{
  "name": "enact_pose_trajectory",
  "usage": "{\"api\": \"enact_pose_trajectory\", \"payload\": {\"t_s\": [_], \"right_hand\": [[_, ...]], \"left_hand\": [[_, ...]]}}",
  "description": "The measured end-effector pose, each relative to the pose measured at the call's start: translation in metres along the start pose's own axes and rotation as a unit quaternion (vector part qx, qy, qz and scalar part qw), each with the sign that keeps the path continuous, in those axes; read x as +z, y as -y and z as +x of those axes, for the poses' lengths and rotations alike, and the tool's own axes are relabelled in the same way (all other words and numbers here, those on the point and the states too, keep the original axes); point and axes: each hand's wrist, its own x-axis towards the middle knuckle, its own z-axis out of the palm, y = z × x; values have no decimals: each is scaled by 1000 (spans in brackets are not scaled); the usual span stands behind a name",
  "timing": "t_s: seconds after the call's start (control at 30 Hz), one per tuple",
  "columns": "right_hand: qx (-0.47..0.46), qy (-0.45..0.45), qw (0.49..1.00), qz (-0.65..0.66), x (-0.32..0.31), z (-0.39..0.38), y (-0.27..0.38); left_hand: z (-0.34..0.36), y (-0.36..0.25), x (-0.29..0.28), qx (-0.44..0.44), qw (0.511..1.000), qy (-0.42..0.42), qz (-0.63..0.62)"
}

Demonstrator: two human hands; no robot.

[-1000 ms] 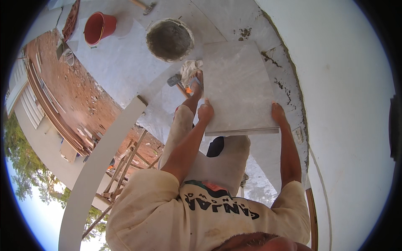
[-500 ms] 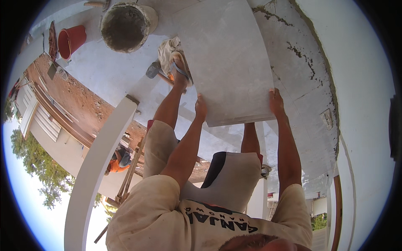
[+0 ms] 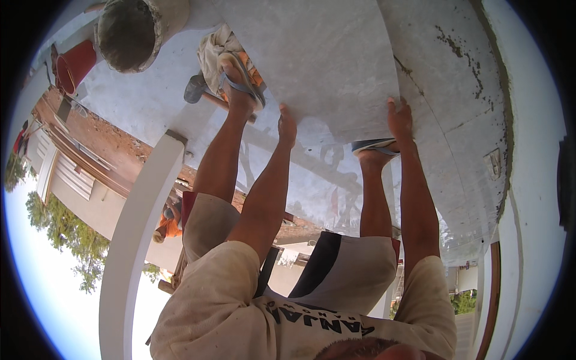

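A large grey tile (image 3: 324, 66) stretches away from me at the top of the view, its far end cut off by the frame. My left hand (image 3: 287, 127) is closed at its near left corner, thumb up; the other fingers are mostly hidden. On the right edge my right hand (image 3: 400, 122) grips with the thumb over the tile's face. Beside the tile's left edge, my sandalled foot (image 3: 237, 84) is next to a crumpled cloth (image 3: 213, 54). A mallet (image 3: 194, 89) with a dark head and wooden handle lies by that foot.
A mortar-crusted bucket (image 3: 157, 33) and a red bucket (image 3: 77, 65) stand at the far left. My other sandalled foot (image 3: 375, 146) is below the tile's near edge. A white wall (image 3: 534, 120) bounds the right; a white post (image 3: 144, 222) rises at left. Another person (image 3: 170, 223) in orange is beyond it.
The tile and both hands have shifted slightly away from me, and the tile's near edge no longer stands out as thick. My right-side foot has come into view below it.
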Motion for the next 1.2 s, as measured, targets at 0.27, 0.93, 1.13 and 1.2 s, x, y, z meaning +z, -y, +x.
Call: {"api": "enact_pose_trajectory", "payload": {"t_s": [0.27,0.93,1.13,1.2], "right_hand": [[15,-32,999,-38,10,8,6],[-23,-59,992,-105,18,4,5],[-52,-29,994,-87,12,1,-5],[-58,-59,994,-67,14,-9,-2]], "left_hand": [[5,-9,2,-24,995,-23,95],[4,-14,4,70,953,-61,290],[15,-18,6,131,944,-107,285],[18,-40,8,182,935,-147,267]]}}
